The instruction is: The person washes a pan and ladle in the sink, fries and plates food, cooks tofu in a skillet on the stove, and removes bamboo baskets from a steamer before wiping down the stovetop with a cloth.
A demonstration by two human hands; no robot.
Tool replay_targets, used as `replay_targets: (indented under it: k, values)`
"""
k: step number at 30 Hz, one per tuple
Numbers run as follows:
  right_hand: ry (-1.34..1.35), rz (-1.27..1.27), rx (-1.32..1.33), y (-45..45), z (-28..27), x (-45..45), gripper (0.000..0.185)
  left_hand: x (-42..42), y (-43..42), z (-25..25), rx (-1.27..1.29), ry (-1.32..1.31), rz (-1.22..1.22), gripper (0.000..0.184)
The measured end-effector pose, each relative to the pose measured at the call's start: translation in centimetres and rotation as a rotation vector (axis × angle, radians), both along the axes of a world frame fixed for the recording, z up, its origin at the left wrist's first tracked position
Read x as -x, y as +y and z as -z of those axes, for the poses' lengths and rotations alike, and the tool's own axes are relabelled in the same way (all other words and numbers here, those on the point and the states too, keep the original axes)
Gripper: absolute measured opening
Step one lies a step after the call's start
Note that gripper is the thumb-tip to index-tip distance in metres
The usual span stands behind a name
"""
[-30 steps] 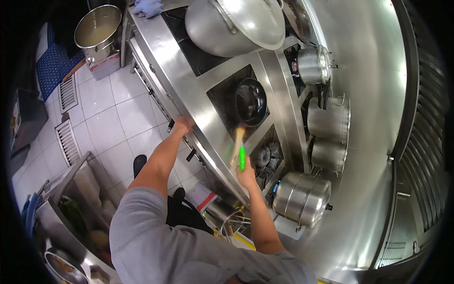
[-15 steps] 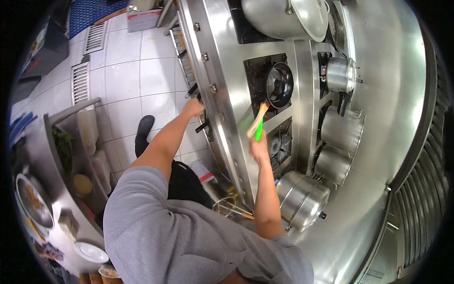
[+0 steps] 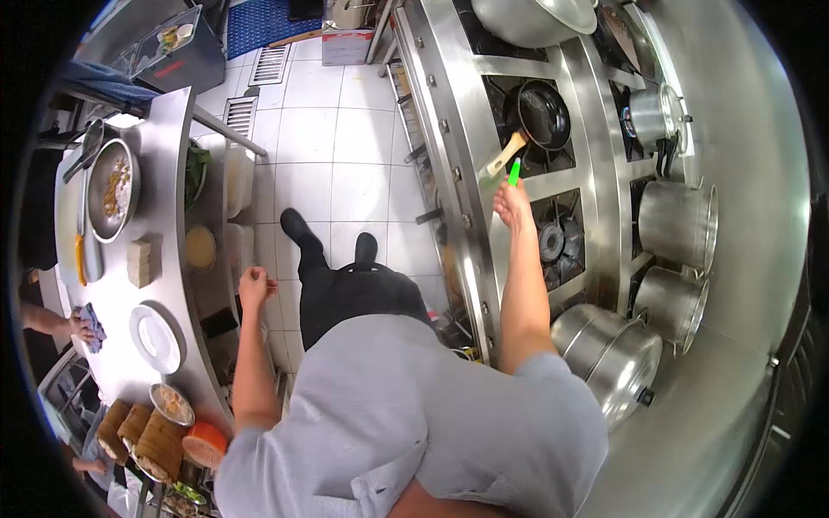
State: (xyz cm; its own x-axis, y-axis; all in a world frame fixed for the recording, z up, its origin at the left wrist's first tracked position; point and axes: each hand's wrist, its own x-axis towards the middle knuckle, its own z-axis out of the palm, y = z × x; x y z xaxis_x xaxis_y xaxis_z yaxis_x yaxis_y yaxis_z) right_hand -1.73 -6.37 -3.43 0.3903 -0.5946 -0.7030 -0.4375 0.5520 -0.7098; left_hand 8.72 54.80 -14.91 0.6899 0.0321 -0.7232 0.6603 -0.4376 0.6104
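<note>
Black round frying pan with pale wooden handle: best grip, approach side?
Outer half of the pale wooden handle, likely best from the front edge of the steel stove. The handle is long and slim, jutting from the black round frying pan toward that edge, so the grip stays off the hot-looking burner side.

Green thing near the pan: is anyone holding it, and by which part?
The right hand holds the green thing by its end nearest the wrist; the other end sticks out. What it is can't be told.
</note>
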Motion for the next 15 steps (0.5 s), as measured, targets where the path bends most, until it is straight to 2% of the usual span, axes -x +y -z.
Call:
replay_targets:
  k: [5,7,9,11,12,15]
  values:
    - [-0.103,0.073,-0.079,-0.6,0.7,-1.8,0.023,6.0,-0.5,-8.6,0.104,-0.047,-0.110,0.018]
    - [-0.082,0.130,-0.132,-0.9,1.0,-2.1,0.022,7.3,-1.0,-12.0,0.036,-0.025,0.095,0.020]
    - [-0.139,0.095,-0.224,-1.0,1.6,-2.0,0.021,8.3,0.0,-13.0,0.060,-0.038,0.154,0.020]
    - [0.018,0.109,0.007,0.4,1.1,-2.2,0.018,8.7,1.9,-14.0,0.086,-0.055,0.211,0.021]
    - [0.005,0.120,0.065,0.9,0.9,-2.3,0.017,8.9,3.2,-14.8,0.099,-0.070,0.178,0.021]
    - [0.017,0.063,0.089,-1.3,3.9,-1.9,0.025,9.1,6.6,-17.1,0.035,-0.128,0.045,0.021]
